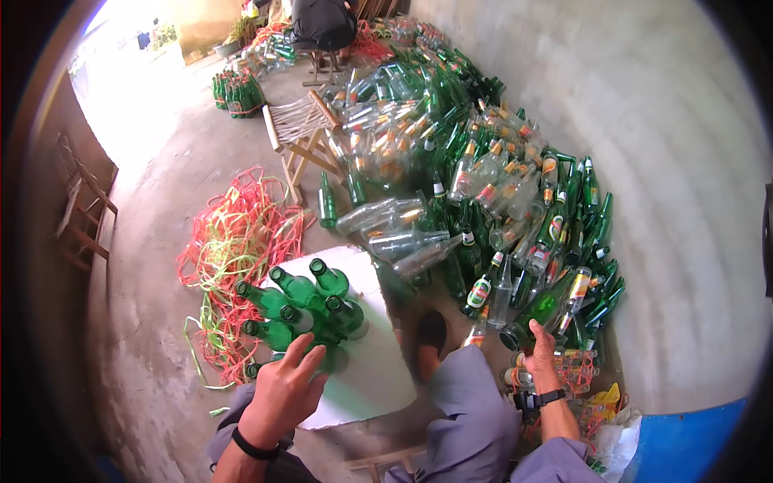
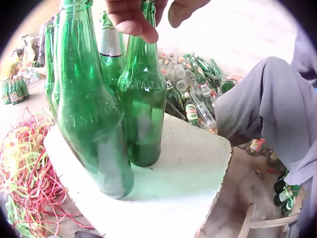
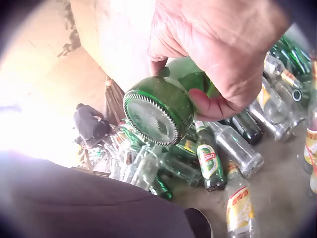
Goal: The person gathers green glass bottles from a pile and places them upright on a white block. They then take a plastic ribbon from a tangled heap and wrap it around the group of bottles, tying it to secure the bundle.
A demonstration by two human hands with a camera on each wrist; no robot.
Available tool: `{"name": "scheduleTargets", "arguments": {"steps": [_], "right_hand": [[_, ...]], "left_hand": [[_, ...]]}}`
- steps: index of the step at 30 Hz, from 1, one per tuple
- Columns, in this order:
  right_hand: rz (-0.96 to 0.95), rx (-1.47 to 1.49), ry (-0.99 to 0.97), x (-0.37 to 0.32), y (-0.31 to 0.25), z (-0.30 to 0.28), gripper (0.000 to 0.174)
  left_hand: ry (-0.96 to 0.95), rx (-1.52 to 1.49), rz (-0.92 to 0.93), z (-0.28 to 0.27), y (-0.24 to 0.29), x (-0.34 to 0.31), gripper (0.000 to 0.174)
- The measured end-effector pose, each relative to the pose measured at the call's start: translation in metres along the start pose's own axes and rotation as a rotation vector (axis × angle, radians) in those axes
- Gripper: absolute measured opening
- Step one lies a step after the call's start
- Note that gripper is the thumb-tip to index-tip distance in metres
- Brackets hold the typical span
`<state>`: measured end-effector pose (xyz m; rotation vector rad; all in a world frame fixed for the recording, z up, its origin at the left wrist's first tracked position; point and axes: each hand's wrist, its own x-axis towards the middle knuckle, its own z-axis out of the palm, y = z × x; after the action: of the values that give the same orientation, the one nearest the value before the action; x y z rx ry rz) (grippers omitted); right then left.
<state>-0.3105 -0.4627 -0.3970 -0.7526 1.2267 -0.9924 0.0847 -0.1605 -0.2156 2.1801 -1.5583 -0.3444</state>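
Several green glass bottles (image 1: 302, 318) stand close together on a white block (image 1: 370, 310) in front of my knees. My left hand (image 1: 283, 394) is at the near side of this cluster. In the left wrist view its curled fingers (image 2: 130, 25) hold the neck of a standing green bottle (image 2: 143, 99), with the thumb a little apart. My right hand (image 1: 541, 358) grips another green bottle (image 3: 158, 111) around its lower body. That bottle lies tilted over the pile, its ridged base turned toward the right wrist camera and its neck hidden from that view.
A large heap of green and clear bottles (image 1: 499, 193) lies along the wall. Red and green plastic strips (image 1: 233, 266) are tangled left of the block. Farther off are a folding stool (image 1: 302, 133), a tied bundle of bottles (image 1: 237, 95) and a seated person (image 1: 322, 24).
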Motion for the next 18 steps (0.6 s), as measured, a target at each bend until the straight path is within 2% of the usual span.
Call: {"name": "scheduleTargets", "arguments": {"steps": [2, 6, 7, 8, 11, 16, 18], "right_hand": [[-0.069, 0.037, -0.097, -0.023, -0.021, 0.01, 0.028], [-0.19, 0.014, -0.226, -0.096, -0.08, 0.051, 0.039], [-0.337, -0.085, -0.202, -0.111, -0.09, 0.063, 0.036], [-0.343, -0.075, -0.208, -0.127, -0.101, 0.07, 0.036], [-0.36, -0.171, -0.402, -0.161, -0.123, 0.074, 0.048], [-0.378, -0.293, -0.551, -0.226, -0.147, 0.1, 0.051], [-0.337, -0.33, -0.59, -0.249, -0.148, 0.11, 0.049]], "left_hand": [[0.071, 0.04, 0.093, 0.002, -0.004, -0.002, 0.041], [0.131, 0.076, 0.148, 0.01, -0.016, -0.007, 0.045], [0.127, 0.087, 0.128, 0.01, -0.017, -0.009, 0.046], [0.135, 0.096, 0.131, 0.009, -0.018, -0.01, 0.046], [0.211, 0.069, 0.111, 0.007, -0.02, -0.014, 0.047], [0.304, -0.023, 0.099, -0.01, -0.014, -0.031, 0.045], [0.286, -0.249, 0.109, -0.018, -0.007, -0.04, 0.04]]}}
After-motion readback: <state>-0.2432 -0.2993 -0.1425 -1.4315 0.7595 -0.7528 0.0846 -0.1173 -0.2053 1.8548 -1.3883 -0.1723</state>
